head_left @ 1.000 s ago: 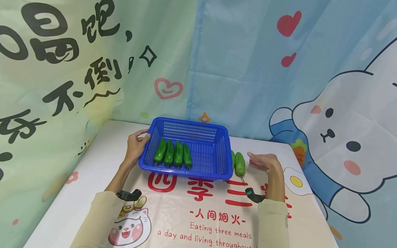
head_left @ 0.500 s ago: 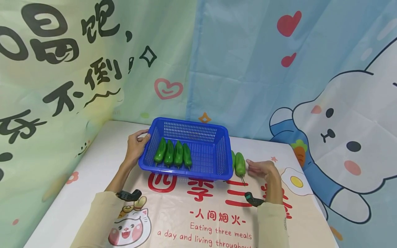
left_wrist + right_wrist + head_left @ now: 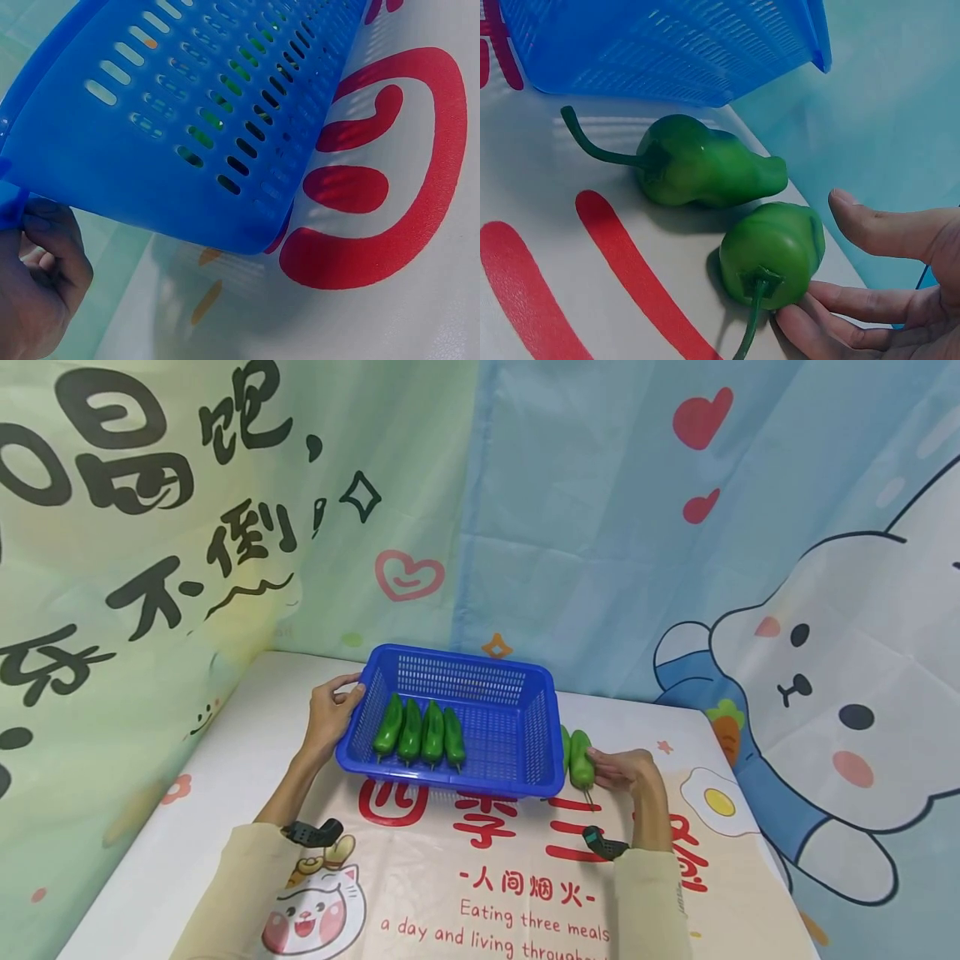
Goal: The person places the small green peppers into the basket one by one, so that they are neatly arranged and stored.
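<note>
My left hand grips the left rim of a blue plastic basket; in the left wrist view the curled fingers show at the rim. Several long green peppers lie side by side in the basket's left half. On the table to the right of the basket are two more green peppers. My right hand is at the outer pepper, its fingertips at the pepper's side and the thumb held apart above. The inner pepper lies between that one and the basket, partly hidden in the head view.
A printed cloth with red characters and a cartoon cat covers the table. Behind it hangs a blue-green curtain with cartoon drawings, close to the basket's far side. Each wrist wears a black device.
My right hand has come down and moved left, from beside the outer pepper to touching its side. The left hand and the basket have stayed in place.
</note>
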### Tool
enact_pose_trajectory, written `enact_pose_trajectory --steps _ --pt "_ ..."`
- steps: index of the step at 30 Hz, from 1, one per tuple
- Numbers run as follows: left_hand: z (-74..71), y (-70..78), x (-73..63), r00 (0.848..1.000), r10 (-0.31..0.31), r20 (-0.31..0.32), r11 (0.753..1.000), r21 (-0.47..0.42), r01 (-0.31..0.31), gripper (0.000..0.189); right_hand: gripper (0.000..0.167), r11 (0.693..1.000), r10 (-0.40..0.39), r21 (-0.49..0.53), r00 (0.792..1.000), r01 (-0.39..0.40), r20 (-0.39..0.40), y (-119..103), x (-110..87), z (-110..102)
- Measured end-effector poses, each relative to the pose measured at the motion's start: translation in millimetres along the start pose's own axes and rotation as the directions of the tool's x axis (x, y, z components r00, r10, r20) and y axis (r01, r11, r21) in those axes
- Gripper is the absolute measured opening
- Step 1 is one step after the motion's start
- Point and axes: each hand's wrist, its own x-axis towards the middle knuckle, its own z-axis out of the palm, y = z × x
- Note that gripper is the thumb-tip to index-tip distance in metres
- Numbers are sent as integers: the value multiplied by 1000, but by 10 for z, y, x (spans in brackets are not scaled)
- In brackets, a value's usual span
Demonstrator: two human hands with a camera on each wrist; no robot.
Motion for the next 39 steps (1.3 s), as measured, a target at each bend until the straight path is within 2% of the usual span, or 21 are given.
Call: enact_pose_trajectory --steps 5,11,15,23,31,39 --pt "0 12 -5 1000 -4 0 1000 5 4 45 69 999 -16 -39 999 15 -34 -3 31 59" --pt "6 14 -3 1000 -3 -1 1000 3 3 44 80 981 -25 -193 991 -1 -129 -22 49 162" --pt "10 14 2 1000 2 -4 1000 4 -2 44 84 968 -33 -252 985 -10 -168 -37 10 239" --pt "1 7 11 1000 -1 -4 1000 8 1 44 87 972 -24 -235 977 -27 -212 -41 -29 329" --pt "4 -2 0 1000 0 -3 1000 0 0 44 89 986 0 -164 973 -39 -232 -12 20 367" --pt "3 -12 15 1000 9 -5 1000 -3 -9 43 82 991 -1 -128 973 -29 -230 9 39 358"
